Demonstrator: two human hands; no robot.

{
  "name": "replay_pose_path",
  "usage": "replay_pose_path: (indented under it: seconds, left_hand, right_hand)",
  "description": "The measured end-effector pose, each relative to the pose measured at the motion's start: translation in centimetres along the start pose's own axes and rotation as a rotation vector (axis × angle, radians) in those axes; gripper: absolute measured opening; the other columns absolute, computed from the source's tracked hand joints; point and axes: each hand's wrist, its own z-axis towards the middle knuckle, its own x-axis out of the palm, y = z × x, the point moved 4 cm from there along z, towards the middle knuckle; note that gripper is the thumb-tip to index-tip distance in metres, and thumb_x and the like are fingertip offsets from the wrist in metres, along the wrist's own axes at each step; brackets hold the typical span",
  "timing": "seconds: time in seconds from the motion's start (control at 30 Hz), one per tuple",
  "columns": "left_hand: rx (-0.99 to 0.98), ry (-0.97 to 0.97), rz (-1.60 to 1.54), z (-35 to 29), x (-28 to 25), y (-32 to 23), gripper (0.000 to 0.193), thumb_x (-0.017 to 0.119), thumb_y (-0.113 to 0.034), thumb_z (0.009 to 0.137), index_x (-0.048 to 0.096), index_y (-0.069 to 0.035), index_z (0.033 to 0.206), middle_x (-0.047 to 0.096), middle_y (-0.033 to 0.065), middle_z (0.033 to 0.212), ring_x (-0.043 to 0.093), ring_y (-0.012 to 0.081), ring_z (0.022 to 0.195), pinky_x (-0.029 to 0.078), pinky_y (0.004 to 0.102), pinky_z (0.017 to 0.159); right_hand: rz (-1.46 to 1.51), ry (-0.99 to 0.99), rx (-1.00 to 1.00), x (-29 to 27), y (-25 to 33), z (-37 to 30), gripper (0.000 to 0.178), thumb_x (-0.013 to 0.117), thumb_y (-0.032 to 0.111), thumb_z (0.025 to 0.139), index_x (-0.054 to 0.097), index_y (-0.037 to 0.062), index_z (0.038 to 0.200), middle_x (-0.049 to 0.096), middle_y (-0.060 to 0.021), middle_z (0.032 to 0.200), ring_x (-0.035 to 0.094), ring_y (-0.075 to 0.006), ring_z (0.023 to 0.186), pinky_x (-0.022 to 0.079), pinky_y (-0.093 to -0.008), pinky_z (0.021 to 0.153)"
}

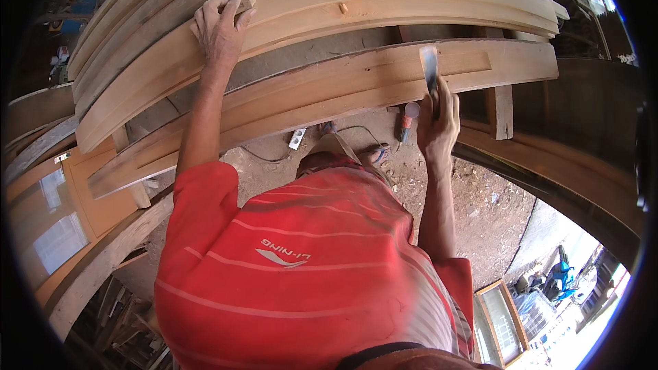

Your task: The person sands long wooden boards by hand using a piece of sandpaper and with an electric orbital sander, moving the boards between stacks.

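Note:
My left hand [218, 31] is up at the far left, its fingers closed round a small wood block [247, 3] over the pale boards. In my right hand [439, 123] is a putty knife [430, 67], its flat blade pointing away from me and slightly blurred. That blade shows over the right part of the nearer wooden plank [329, 89]; whether it touches the wood I cannot tell. A long shallow recess runs along the plank's face. My left forearm reaches across this plank toward the pale board [370, 8] behind it.
More long boards [147, 0] are stacked at the far side. Wooden supports [503, 113] stand under the plank. A white power strip [297, 138] with a cable and a red can [409, 115] are on the dirt floor. A framed pane [504, 315] leans at the lower right.

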Motion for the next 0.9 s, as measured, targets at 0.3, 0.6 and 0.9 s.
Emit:
replay_pose_path:
  seconds: [0.3,0.6,0.9]
  left_hand:
    - [-0.039,-0.084,-0.308,-2.6,-0.5,0.4,0.058,0.085,-0.026,0.079,0.066,-0.015,0.132,0.057,0.0098,0.122,0.054,0.0312,0.112,0.044,0.0446,0.099]
    - [-0.651,-0.248,-0.575,-17.3,-8.7,-2.3,0.045,0.073,-0.028,0.094,0.055,-0.001,0.124,0.057,0.0134,0.115,0.055,0.0265,0.108,0.045,0.0368,0.093]
    - [-1.882,-0.560,-1.401,-30.6,-6.5,-1.1,0.068,0.066,-0.049,0.096,0.043,-0.011,0.147,0.052,0.0045,0.135,0.050,0.0200,0.123,0.044,0.0373,0.099]
  right_hand:
    - [-0.436,0.180,-0.484,13.9,3.3,17.5,0.034,0.055,0.016,0.098,0.062,0.0174,0.131,0.061,-0.0064,0.128,0.056,-0.0277,0.121,0.042,-0.0467,0.103]
    - [-0.004,0.568,-0.443,12.6,9.1,8.8,0.034,0.074,0.020,0.089,0.065,0.0040,0.117,0.067,-0.0159,0.109,0.066,-0.0347,0.100,0.052,-0.0461,0.087]
    - [-0.171,1.302,-0.216,22.0,6.1,9.0,0.083,0.067,0.077,0.075,0.072,-0.0029,0.098,0.072,-0.0248,0.089,0.071,-0.0390,0.088,0.052,-0.0475,0.079]
